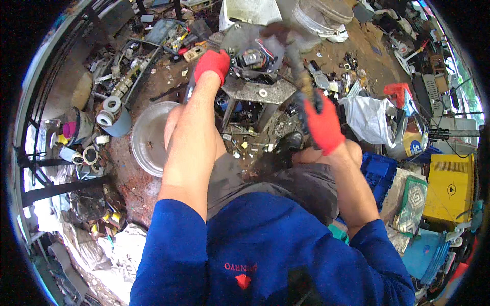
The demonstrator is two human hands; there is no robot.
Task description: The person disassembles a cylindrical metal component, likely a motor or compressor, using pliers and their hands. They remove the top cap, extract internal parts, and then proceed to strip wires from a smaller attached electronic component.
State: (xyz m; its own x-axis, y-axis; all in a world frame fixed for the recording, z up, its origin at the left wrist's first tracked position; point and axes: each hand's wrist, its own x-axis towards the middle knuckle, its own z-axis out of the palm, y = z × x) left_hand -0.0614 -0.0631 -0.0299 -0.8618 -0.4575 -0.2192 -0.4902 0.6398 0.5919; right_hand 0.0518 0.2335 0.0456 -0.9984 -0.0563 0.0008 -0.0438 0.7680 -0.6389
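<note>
My right hand (324, 125), in a red and dark work glove, is closed round the handle of a hammer (301, 74). The hammer's head, smeared by motion, is raised beyond the low stand. My left hand (213, 66), gloved in red, is closed at the stand's left edge; what its fingers grip is hidden. Just right of it, a broken appliance part (253, 57) with a motor-like core and coloured wires rests on the stand. That low grey stand (250, 93) sits between my knees, with a small pale ring on its near face.
A round metal basin (143, 140) stands by my left leg. Farther left are a grey-blue bucket (118, 122) and a tray of scrap (130, 76). White tubs (250, 11) stand at the back. To the right lie a white sack (368, 120), blue crate (377, 176) and yellow case (449, 188).
</note>
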